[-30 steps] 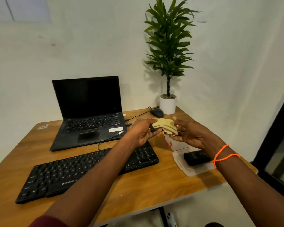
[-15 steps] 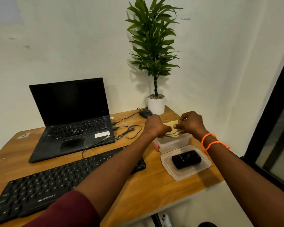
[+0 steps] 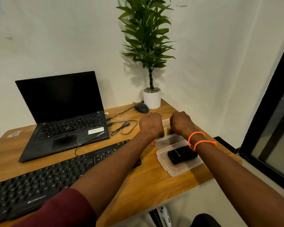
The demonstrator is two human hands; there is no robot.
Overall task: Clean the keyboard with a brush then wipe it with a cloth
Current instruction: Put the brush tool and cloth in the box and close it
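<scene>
The black keyboard (image 3: 56, 176) lies along the front left of the wooden desk (image 3: 147, 182), partly under my left forearm. My left hand (image 3: 152, 124) and my right hand (image 3: 181, 122) are side by side, knuckles up, fingers curled down into a clear plastic container (image 3: 170, 140) at the right of the desk. A sliver of the yellow cloth (image 3: 167, 131) shows between the two hands; the rest is hidden under them. Both hands appear closed on it. No brush is in sight.
A clear lid (image 3: 175, 170) with a black box (image 3: 182, 154) on it lies just in front of the container. An open laptop (image 3: 64, 122), cables (image 3: 125, 127), a mouse (image 3: 141, 108) and a potted plant (image 3: 152, 99) stand behind. The desk's right edge is close.
Both hands carried the yellow cloth from above the keyboard's right end to the right and down into the clear container. The view has swung to the right.
</scene>
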